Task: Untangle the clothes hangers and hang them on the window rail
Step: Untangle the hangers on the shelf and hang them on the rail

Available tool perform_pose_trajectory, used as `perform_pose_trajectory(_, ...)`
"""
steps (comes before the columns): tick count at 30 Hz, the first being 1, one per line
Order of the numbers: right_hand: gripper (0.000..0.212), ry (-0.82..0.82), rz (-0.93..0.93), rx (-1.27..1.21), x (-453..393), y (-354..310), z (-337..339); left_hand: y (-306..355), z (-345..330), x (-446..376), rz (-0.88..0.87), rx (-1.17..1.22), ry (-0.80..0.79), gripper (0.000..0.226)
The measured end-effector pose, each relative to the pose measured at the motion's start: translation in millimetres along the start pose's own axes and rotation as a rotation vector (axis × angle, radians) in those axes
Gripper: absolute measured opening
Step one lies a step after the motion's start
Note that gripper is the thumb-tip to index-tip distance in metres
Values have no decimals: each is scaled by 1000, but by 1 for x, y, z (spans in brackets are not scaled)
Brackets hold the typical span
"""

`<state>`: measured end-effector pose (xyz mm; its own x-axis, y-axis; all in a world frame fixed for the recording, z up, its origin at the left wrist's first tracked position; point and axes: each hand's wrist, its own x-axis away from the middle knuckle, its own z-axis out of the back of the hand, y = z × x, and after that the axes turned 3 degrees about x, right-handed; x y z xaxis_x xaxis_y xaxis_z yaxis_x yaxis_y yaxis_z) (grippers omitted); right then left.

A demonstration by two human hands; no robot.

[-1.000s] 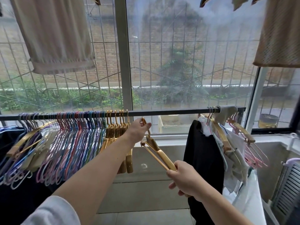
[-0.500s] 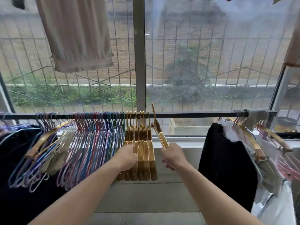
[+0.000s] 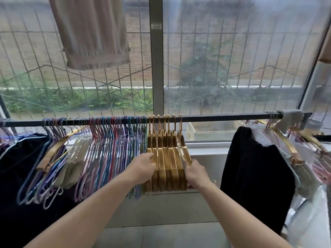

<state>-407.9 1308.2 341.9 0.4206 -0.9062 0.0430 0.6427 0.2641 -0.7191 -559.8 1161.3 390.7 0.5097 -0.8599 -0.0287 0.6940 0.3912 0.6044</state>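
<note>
gold hangers (image 3: 165, 158) in a tight row of about seven on the window rail (image 3: 223, 117), hooks over the dark bar just right of the window's centre post (image 3: 156, 56), bodies hanging side by side. rightmost gold hanger (image 3: 184, 151) tilted away from the others, lower end swung toward the right. left hand (image 3: 143, 167) against the left side of the gold row, fingers bent onto the edge of the outer hangers, touching them; whether actually gripping, cannot tell. right hand (image 3: 196, 171) at the lower right of the row, fingers curled at the tilted hanger's lower end, apparently holding it, though tips hidden behind the hand. both forearms bare, reaching up from the bottom edge.

coloured wire hangers (image 3: 111, 149), pink, blue, purple and green, packed densely on the same rail directly left of the gold ones, touching them. further left, one more gold hanger (image 3: 53, 151) slanted among the wire ones above dark clothing (image 3: 19, 158). right of the gap on the rail, a black garment (image 3: 256, 176) hanging, and beyond it pale clothes on gold and pink hangers (image 3: 286, 151) near the rail's wrapped right end. beige cloth (image 3: 91, 31) hanging high at upper left in front of the glass. outside, a metal grille (image 3: 232, 51), brick wall and greenery, blurred through the pane. tiled floor (image 3: 161, 237) below.
</note>
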Motion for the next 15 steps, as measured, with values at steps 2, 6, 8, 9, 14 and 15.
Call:
perform_pose_trajectory(2,47,-26,5,-7,2,0,-4,1,0,1,-27,-1,-1,58)
perform_pose_trajectory(6,56,-86,-3,-7,12,11,1,15,-6,9,-149,63,31,49)
perform_pose_trajectory(8,65,-65,-5,-21,19,28,9,27,-16,12,-236,132,95,41)
perform_pose_trajectory(9,67,-49,-18,-30,24,39,15,35,-25,13,-284,177,116,36)
perform_pose_trajectory(14,57,6,-218,-177,68,121,51,91,-93,24,-417,404,36,19)
perform_pose_trajectory(15,51,13,-283,-160,80,145,59,101,-115,28,-422,413,-30,20)
